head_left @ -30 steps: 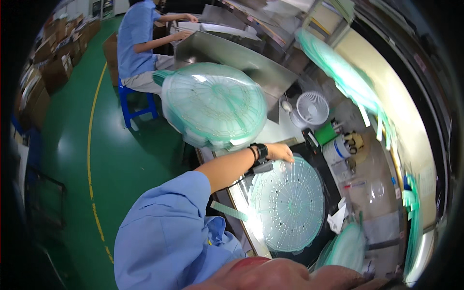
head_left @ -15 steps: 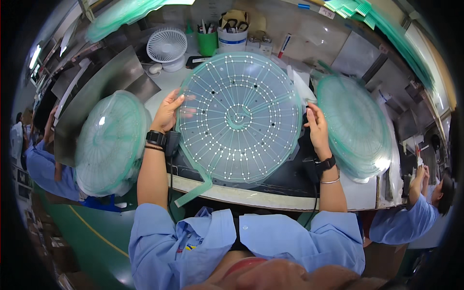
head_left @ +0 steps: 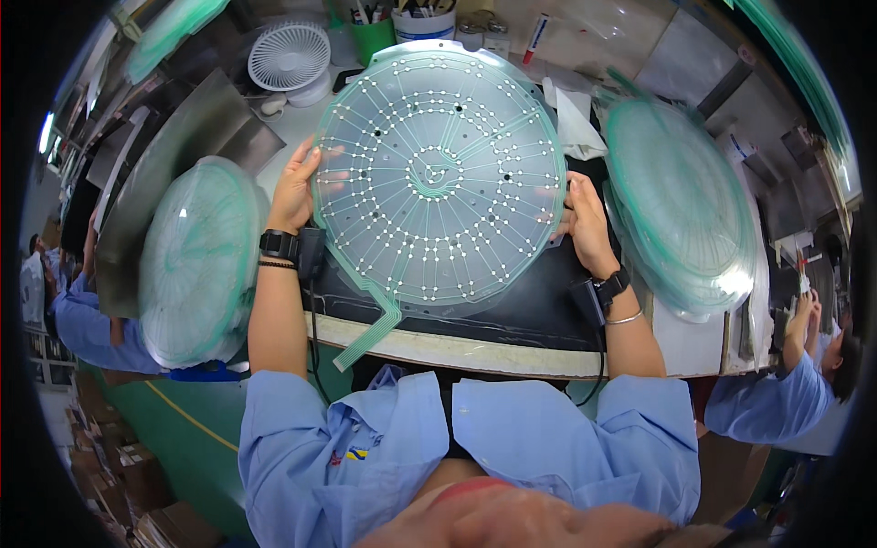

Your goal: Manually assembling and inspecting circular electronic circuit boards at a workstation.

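A round, see-through circuit film with rings of white dots, green traces and a green striped tail is held over the black work surface. My left hand grips its left edge, thumb in front and fingers showing through from behind. At the opposite edge, my right hand holds the film with its fingertips seen faintly behind it. The tail hangs over the bench's front edge. A stack of similar round films lies to the right, and another stack lies to the left.
Behind the film stand a white fan, a green cup of pens and a white tub. A marker is at the back wall. White paper lies beside the right stack. Other people in blue work at both sides.
My right hand, which was beside the film's right edge with its fingers raised, has closed on that edge. My left hand keeps its grip. The whole view has shifted somewhat.
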`<state>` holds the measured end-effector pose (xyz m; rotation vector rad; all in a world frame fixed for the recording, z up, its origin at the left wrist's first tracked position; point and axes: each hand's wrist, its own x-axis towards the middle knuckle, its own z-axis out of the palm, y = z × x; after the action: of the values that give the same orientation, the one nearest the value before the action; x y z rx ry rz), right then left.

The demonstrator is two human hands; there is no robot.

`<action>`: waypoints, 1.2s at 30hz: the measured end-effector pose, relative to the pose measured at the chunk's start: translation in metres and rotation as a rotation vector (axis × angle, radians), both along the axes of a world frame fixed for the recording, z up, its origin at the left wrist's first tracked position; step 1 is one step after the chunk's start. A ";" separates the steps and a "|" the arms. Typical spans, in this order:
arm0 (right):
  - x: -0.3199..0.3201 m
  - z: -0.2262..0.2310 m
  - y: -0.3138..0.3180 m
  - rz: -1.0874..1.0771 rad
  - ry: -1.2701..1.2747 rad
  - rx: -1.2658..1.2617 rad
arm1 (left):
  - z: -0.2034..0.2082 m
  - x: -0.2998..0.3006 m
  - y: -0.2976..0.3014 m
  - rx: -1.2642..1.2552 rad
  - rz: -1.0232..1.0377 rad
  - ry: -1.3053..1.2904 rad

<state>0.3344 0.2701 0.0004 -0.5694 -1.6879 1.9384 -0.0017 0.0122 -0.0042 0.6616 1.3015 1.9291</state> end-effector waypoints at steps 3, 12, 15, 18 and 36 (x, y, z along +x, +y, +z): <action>0.001 0.002 -0.002 -0.004 0.010 -0.024 | -0.001 0.000 0.000 -0.006 0.003 -0.008; 0.003 0.001 -0.006 0.046 0.130 -0.104 | -0.010 -0.004 -0.001 0.022 0.001 -0.017; 0.004 -0.001 -0.006 0.057 0.134 -0.082 | -0.012 -0.005 -0.002 0.029 0.006 -0.049; 0.005 0.000 -0.007 0.057 0.139 -0.050 | -0.013 -0.007 -0.003 0.029 0.005 -0.046; 0.008 0.000 -0.011 0.067 0.154 0.050 | -0.015 -0.006 -0.006 0.034 0.026 -0.051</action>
<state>0.3424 0.2590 0.0000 -0.3392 -1.6717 1.9278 -0.0075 0.0063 -0.0193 0.6109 1.2550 1.9802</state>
